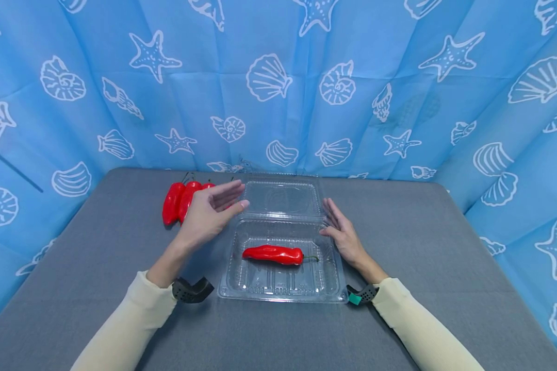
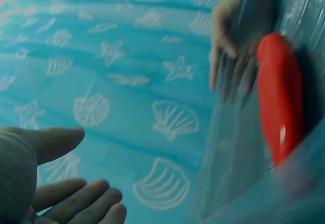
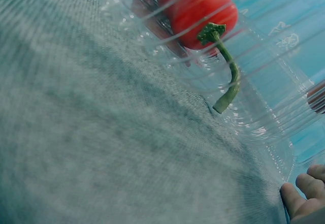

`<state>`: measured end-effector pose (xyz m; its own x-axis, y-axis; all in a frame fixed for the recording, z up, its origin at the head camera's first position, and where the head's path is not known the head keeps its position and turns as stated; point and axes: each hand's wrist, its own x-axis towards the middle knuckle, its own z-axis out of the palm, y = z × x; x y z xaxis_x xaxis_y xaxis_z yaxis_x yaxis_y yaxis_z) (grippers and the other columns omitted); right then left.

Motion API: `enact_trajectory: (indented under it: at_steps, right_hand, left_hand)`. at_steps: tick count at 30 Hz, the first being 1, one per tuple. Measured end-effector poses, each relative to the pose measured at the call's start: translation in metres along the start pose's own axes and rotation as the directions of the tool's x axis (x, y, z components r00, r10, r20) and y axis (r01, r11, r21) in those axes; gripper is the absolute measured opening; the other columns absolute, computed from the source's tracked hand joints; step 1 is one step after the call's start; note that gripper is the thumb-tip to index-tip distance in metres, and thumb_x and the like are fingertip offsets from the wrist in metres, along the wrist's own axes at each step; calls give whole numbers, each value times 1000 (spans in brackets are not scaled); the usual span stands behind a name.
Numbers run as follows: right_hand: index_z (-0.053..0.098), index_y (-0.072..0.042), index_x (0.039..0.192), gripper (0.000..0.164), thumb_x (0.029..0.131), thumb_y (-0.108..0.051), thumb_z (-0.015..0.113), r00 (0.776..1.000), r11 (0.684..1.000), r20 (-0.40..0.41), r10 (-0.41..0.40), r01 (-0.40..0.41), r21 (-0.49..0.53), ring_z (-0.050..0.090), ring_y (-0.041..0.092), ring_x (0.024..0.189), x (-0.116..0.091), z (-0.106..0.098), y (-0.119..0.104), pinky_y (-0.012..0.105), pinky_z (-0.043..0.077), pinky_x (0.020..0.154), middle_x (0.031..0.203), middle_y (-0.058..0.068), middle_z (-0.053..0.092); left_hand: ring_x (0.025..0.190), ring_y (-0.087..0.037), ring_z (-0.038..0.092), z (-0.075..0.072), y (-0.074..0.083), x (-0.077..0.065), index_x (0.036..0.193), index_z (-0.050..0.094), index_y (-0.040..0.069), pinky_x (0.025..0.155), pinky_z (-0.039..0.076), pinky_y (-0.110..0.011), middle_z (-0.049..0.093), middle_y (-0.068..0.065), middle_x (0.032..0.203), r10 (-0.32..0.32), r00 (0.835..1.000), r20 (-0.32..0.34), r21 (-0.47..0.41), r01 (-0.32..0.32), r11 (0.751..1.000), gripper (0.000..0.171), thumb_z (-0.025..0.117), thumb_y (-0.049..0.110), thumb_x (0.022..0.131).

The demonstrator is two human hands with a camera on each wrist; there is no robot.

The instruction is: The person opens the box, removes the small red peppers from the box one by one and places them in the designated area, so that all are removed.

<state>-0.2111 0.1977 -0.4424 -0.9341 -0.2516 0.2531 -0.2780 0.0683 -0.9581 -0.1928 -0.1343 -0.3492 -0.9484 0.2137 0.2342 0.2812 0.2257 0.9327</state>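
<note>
A clear plastic clamshell container [image 1: 283, 297] lies on the table, its lid [image 1: 280, 200] folded back flat. One red pepper [image 1: 274, 254] with a green stem [image 3: 232, 74] rests crosswise inside the base. My left hand [image 1: 206, 214] hovers at the left of the lid, fingers extended together and thumb apart; nothing is in it, as the left wrist view also shows. By the container's right side, near the hinge, is my right hand [image 1: 345, 239], fingers extended and thumb over the rim; whether it touches the plastic is hard to tell.
Several more red peppers [image 1: 171, 204] lie in a group at the back left, partly hidden behind the left hand. Grey cloth covers the table [image 1: 408, 237]. A blue curtain [image 1: 297, 118] with white shell prints hangs just behind its far edge.
</note>
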Motion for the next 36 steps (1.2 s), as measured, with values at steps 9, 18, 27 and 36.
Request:
enact_trajectory:
  at_steps: [9, 18, 27, 36]
  right_hand:
    - [9, 11, 156, 81, 86, 18, 49, 1000, 1000, 3, 3, -3, 8, 17, 46, 150, 1, 0, 0, 22, 40, 109, 163, 31, 12]
    - [8, 12, 156, 80, 87, 17, 49, 1000, 1000, 5, 8, -8, -5, 17, 46, 150, 1, 0, 0, 21, 39, 109, 164, 29, 12]
    - [8, 13, 155, 80, 86, 18, 49, 1000, 1000, 9, -1, 1, 10, 16, 47, 150, 1, 1, -1, 13, 42, 102, 163, 31, 12]
    - [8, 12, 156, 80, 86, 17, 49, 1000, 1000, 9, -4, 4, 5, 17, 47, 149, 0, 1, -1, 14, 40, 104, 163, 31, 12]
  left_hand:
    - [131, -37, 55, 31, -5, -8, 146, 53, 4, 107, 46, -52, 59, -15, 142, -30, 973, 230, -26, 37, 999, 63, 78, 19, 90]
    - [132, -31, 56, 53, -12, -14, 145, 53, 1, 108, 45, -49, 58, -16, 143, 3, 939, 344, 13, -7, 1000, 64, 78, 19, 89]
    - [132, -31, 55, 66, -17, -20, 147, 53, 3, 107, 47, -46, 58, -13, 144, -63, 901, 429, 106, 19, 994, 67, 78, 26, 90]
    - [113, -21, 60, 71, -20, -22, 143, 59, 8, 90, 54, -33, 64, -6, 135, -130, 837, 531, 295, -39, 955, 65, 83, 27, 86]
